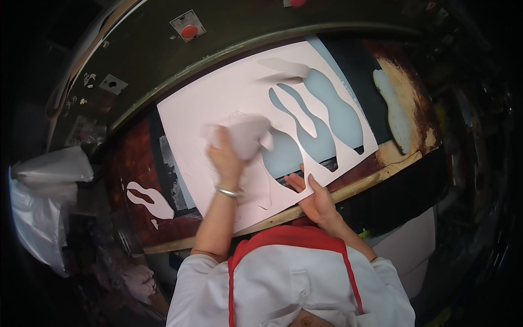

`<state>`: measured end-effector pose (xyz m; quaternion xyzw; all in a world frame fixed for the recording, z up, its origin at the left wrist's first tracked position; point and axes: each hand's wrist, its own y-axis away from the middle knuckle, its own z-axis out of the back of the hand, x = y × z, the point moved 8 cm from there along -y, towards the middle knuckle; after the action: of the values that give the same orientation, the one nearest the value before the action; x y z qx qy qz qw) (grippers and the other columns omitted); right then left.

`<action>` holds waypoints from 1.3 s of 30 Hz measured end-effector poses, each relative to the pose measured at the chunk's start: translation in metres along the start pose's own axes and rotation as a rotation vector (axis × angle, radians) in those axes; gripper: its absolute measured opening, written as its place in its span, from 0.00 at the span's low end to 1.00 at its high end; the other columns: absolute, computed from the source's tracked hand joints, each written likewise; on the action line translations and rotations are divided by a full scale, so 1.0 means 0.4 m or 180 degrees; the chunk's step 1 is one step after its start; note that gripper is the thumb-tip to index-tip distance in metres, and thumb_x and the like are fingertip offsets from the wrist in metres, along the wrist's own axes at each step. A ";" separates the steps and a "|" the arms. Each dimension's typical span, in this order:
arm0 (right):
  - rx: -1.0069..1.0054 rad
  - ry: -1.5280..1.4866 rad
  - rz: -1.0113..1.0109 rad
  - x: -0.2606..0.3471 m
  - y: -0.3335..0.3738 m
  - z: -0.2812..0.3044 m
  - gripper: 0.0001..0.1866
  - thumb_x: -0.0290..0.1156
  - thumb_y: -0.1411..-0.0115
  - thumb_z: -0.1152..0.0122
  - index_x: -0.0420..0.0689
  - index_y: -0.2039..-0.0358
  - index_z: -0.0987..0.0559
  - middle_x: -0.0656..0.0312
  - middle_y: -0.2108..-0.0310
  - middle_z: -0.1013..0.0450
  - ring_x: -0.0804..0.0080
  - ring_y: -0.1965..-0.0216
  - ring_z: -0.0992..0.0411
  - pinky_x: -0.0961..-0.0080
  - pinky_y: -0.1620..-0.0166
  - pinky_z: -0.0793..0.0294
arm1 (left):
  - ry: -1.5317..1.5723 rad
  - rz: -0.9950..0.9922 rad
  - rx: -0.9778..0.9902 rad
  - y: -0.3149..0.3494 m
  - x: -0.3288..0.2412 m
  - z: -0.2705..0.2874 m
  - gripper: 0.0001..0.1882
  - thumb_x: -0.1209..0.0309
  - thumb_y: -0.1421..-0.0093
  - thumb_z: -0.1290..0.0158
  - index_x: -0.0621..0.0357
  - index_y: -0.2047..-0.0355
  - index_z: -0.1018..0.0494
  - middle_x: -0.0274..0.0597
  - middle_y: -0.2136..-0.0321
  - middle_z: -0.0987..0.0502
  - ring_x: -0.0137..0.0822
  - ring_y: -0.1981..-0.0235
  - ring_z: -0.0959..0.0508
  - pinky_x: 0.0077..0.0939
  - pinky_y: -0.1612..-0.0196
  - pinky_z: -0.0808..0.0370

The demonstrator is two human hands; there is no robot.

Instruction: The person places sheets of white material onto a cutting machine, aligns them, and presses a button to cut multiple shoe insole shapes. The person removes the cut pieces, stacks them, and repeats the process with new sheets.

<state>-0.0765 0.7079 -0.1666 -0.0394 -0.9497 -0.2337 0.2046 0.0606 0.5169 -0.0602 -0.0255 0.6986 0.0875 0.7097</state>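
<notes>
A large pale pink sheet [201,92] lies aslant on the work surface, with several sole-shaped holes on its right side. Through the holes a light blue board [341,120] shows. Smeared by motion, my left hand [226,158] is over the sheet's middle, closed on a pale sole-shaped cut-out [248,133]. At the near edge my right hand [316,201] grips the sheet, its thumb on the rim and some fingers seen through a hole. Another blurred, greyish sole-shaped piece [284,68] is at the far end of the holes; whether it is attached cannot be told.
A dark green machine beam with a red button [189,32] runs along the far side. To the right lies a pale sole-shaped template [393,111]; to the left, a pink ring-like offcut [150,200]. Clear plastic bags [41,201] hang at far left. A wooden strip [376,177] edges the front.
</notes>
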 end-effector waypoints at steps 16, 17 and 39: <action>-0.0877 0.0160 0.0481 -0.016 0.032 0.076 0.23 0.40 0.30 0.65 0.31 0.49 0.35 0.42 0.49 0.33 0.52 0.41 0.38 0.55 0.38 0.42 | 0.2128 0.0362 -0.0826 -0.321 0.067 0.356 0.28 0.55 0.30 0.70 0.69 0.42 0.42 0.53 0.43 0.35 0.52 0.44 0.31 0.48 0.44 0.29; -0.0935 0.0098 0.0529 -0.017 0.033 0.083 0.23 0.40 0.30 0.64 0.31 0.50 0.35 0.42 0.50 0.32 0.53 0.42 0.38 0.55 0.37 0.42 | 0.2142 -0.0017 -0.0764 -0.349 0.037 0.376 0.27 0.57 0.30 0.67 0.71 0.45 0.39 0.53 0.46 0.31 0.50 0.48 0.28 0.46 0.47 0.26; -0.0811 0.4493 0.1441 0.074 -0.232 -0.183 0.27 0.48 0.35 0.56 0.36 0.73 0.23 0.50 0.82 0.27 0.58 0.77 0.26 0.67 0.72 0.27 | 0.1584 0.0975 -0.0208 -0.195 0.051 0.104 0.21 0.62 0.36 0.50 0.70 0.53 0.33 0.49 0.56 0.27 0.42 0.56 0.24 0.40 0.54 0.22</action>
<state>-0.0921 0.5911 -0.1352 -0.0978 -0.5274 -0.2638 0.8017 0.1144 0.4488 -0.0864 0.0367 0.8437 0.2070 0.4939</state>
